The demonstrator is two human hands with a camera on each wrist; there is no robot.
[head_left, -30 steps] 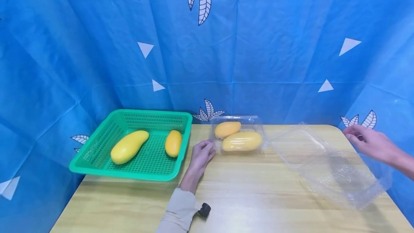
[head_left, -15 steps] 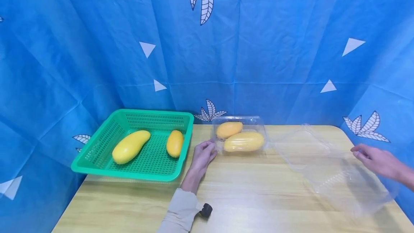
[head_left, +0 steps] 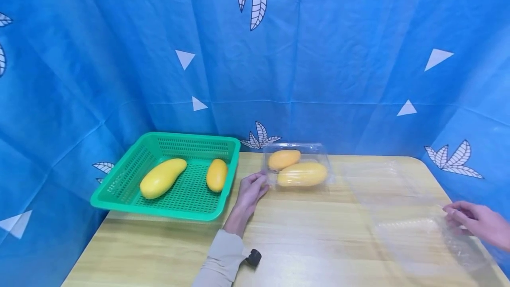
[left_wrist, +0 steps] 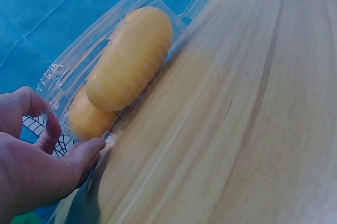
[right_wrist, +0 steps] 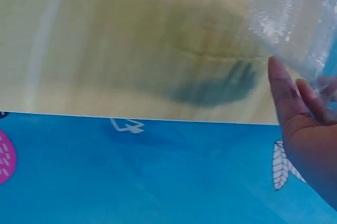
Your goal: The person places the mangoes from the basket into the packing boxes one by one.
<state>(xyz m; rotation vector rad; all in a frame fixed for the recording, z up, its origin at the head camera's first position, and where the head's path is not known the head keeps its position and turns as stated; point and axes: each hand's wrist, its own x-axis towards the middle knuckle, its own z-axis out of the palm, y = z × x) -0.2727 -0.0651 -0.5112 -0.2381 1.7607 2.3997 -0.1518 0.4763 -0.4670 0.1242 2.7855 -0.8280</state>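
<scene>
Two yellow mangoes (head_left: 302, 174) lie in a clear plastic clamshell box (head_left: 295, 147) at the back middle of the table. My left hand (head_left: 249, 194) holds this box by its left end; in the left wrist view, thumb and fingers curl at the box's near corner, beside the smaller mango (left_wrist: 87, 116). Over the table's right side, my right hand (head_left: 478, 223) grips the edge of another clear plastic box (head_left: 410, 229), opened out and blurred by motion. Part of that plastic (right_wrist: 281, 10) shows in the right wrist view, above the fingers, which are partly cut off.
To the left, a green perforated basket (head_left: 157, 209) contains a large yellow mango (head_left: 162, 178) and a smaller orange-yellow one (head_left: 217, 175). A blue patterned curtain (head_left: 338, 56) hangs behind and beside the wooden table (head_left: 311, 234).
My right hand has come down and toward me, with the clear plastic box swinging lower and blurring. The left hand stays at the mango box. The view has turned slightly left.
</scene>
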